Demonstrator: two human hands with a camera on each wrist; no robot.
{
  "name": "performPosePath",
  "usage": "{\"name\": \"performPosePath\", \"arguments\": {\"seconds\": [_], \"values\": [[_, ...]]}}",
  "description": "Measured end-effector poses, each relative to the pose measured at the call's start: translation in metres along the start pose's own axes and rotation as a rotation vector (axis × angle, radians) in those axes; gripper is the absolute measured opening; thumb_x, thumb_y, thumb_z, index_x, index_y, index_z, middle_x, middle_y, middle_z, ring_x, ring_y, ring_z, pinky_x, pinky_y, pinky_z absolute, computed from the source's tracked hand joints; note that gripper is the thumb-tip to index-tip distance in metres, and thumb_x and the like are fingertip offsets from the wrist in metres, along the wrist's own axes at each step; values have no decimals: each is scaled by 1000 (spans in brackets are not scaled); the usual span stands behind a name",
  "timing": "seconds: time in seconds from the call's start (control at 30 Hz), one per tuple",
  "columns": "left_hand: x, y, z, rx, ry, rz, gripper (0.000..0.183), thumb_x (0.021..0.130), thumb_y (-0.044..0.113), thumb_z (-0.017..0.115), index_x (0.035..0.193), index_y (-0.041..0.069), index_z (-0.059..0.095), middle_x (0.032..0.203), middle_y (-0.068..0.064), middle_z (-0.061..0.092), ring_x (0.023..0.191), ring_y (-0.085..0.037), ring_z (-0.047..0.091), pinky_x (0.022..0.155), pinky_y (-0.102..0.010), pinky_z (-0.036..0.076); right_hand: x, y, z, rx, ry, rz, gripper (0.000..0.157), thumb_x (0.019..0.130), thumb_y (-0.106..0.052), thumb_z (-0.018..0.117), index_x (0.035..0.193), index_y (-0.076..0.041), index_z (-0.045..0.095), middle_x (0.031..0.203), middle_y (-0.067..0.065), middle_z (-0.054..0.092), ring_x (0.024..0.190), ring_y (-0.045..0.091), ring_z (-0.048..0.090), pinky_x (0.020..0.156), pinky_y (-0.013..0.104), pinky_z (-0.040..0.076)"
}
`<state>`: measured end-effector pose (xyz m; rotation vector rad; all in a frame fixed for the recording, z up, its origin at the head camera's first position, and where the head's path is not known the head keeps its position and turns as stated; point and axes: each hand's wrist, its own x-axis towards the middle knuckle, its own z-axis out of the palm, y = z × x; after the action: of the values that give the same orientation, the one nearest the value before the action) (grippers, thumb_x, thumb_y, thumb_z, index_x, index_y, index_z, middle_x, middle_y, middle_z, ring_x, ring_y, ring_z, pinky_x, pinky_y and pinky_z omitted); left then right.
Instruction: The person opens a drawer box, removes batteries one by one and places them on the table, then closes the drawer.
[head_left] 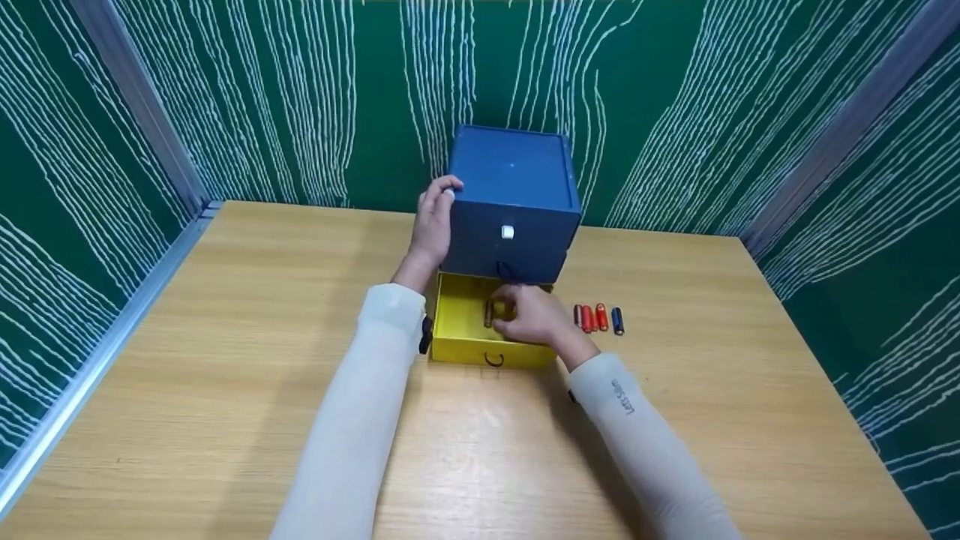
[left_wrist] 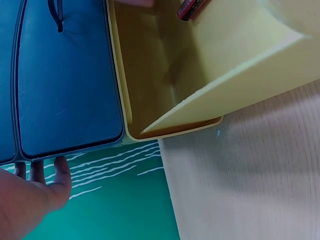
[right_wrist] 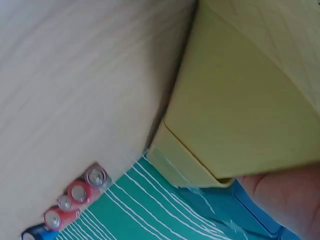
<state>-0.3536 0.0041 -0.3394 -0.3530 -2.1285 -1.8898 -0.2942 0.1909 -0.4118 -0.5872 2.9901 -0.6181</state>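
My left hand [head_left: 433, 225] rests against the left side of the blue drawer cabinet [head_left: 514, 169], fingertips at its top edge. Below, a yellow drawer [head_left: 457, 307] is pulled out from the cabinet. Inside lies a dark red battery [head_left: 488, 313], whose end also shows in the left wrist view [left_wrist: 189, 9]. My right hand [head_left: 531, 313] reaches into the drawer with bent fingers around that battery. A gap shows between one fingertip [left_wrist: 137, 2] and the battery in the left wrist view. The right palm hides part of the drawer.
To the right of the drawer, several red batteries [head_left: 588, 319] and a blue battery [head_left: 618, 321] lie in a row on the wooden table [head_left: 300, 337]. A white knob [head_left: 508, 232] is on the cabinet's upper front. Green walls [head_left: 375, 97] with white lines stand around the table.
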Motion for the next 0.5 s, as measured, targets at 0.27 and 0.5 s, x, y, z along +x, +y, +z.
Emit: {"name": "performPosePath", "arguments": {"seconds": [0.27, 0.5], "values": [[-2, 0, 1, -6, -9, 4, 26, 95, 27, 25, 108, 26, 47, 122, 6, 40, 112, -10, 33, 97, -33, 28, 9, 1, 12, -78, -22, 44, 48, 66, -40, 67, 109, -19, 58, 86, -5, 57, 73, 16, 50, 66, 31, 43], [-11, 20, -5, -23, -20, 15, 28, 95, 18, 26, 111, 13, 48, 122, -1, 41, 112, -15, 32, 97, -34, 27, 15, -2, 16, -113, -5, 67, 51, 63, -43, 69, 109, -22, 57, 86, -7, 57, 75, 15, 50, 70, 32, 43]]}}
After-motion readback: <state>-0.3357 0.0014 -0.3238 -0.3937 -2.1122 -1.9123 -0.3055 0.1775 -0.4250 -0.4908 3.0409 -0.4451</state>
